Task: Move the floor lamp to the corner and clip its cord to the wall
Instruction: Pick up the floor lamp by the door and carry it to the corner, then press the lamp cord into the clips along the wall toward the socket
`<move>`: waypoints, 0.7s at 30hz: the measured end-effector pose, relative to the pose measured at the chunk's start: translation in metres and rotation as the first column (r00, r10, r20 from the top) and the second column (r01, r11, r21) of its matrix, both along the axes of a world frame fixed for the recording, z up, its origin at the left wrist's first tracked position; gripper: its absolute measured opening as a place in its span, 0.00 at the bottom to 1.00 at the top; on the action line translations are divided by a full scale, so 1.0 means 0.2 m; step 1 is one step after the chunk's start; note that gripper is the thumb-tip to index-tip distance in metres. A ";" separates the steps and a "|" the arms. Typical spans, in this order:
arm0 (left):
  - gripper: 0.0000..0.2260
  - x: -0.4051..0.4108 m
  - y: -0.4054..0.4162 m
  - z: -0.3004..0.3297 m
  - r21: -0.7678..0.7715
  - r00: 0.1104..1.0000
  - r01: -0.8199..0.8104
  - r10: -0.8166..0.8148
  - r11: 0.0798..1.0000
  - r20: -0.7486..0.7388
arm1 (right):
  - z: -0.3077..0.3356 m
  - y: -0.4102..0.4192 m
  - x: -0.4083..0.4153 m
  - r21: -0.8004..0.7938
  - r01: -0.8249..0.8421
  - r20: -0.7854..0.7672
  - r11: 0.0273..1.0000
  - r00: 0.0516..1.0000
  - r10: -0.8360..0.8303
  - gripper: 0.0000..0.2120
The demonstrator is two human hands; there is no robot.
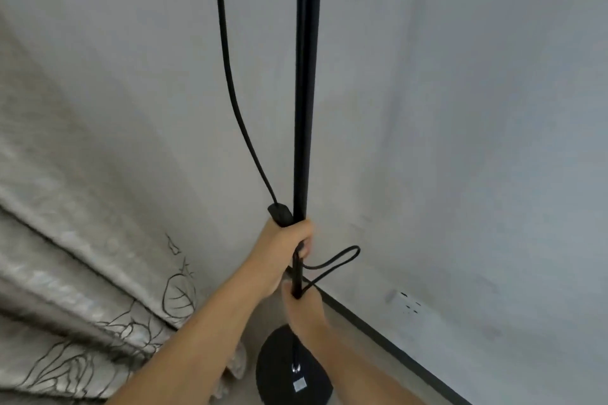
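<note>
Black lamp pole and cord, grey wall, beige leaf-patterned curtain.

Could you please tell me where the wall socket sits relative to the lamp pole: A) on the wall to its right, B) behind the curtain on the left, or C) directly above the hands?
A: the socket is on the right-hand wall, low near the skirting, right of the pole.

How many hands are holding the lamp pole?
2. The left hand grips the lamp pole higher up, together with the cord's switch; the right hand grips it lower, just above the base.
</note>
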State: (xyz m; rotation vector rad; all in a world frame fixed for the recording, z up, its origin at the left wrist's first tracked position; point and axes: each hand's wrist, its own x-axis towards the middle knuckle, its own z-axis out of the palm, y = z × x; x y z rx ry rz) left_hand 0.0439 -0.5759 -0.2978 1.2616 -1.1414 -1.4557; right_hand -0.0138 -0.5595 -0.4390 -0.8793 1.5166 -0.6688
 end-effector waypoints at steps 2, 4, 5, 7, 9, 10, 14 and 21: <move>0.13 0.03 -0.06 -0.10 -0.062 1.000 0.011 -0.010 0.998 0.015 | -0.13 -0.09 0.03 -0.078 0.005 -0.007 0.997 1.000 -0.006 0.14; 0.13 0.04 -0.12 -0.18 -0.109 1.000 -0.006 0.008 0.994 0.020 | -0.23 -0.18 0.04 -0.161 0.008 -0.018 0.987 1.000 -0.011 0.16; 0.13 0.05 -0.15 -0.21 -0.143 1.000 -0.005 0.007 0.990 0.013 | -0.26 -0.24 0.04 -0.202 0.003 -0.025 0.979 1.000 -0.008 0.16; 0.13 0.06 -0.22 -0.25 -0.233 0.999 0.022 -0.027 0.972 -0.020 | -0.31 -0.33 0.05 -0.274 -0.012 -0.042 0.962 0.999 0.000 0.18; 0.13 0.09 -0.28 -0.29 -0.316 0.996 0.037 -0.060 0.948 -0.064 | -0.36 -0.39 0.04 -0.354 -0.047 -0.052 0.934 0.998 0.031 0.18; 0.13 0.10 -0.30 -0.31 -0.355 0.995 0.030 -0.062 0.934 -0.079 | -0.39 -0.41 0.03 -0.391 -0.076 -0.060 0.917 0.997 0.057 0.19; 0.11 0.08 -0.34 -0.41 -0.522 0.989 -0.144 0.110 0.841 -0.096 | -0.47 -0.45 -0.02 -0.539 -0.270 -0.218 0.798 0.960 0.177 0.17; 0.13 0.06 -0.30 -0.53 -0.788 0.780 -0.501 0.582 0.358 -0.232 | -0.51 -0.44 -0.35 -0.377 -0.424 -0.116 0.823 0.903 0.413 0.05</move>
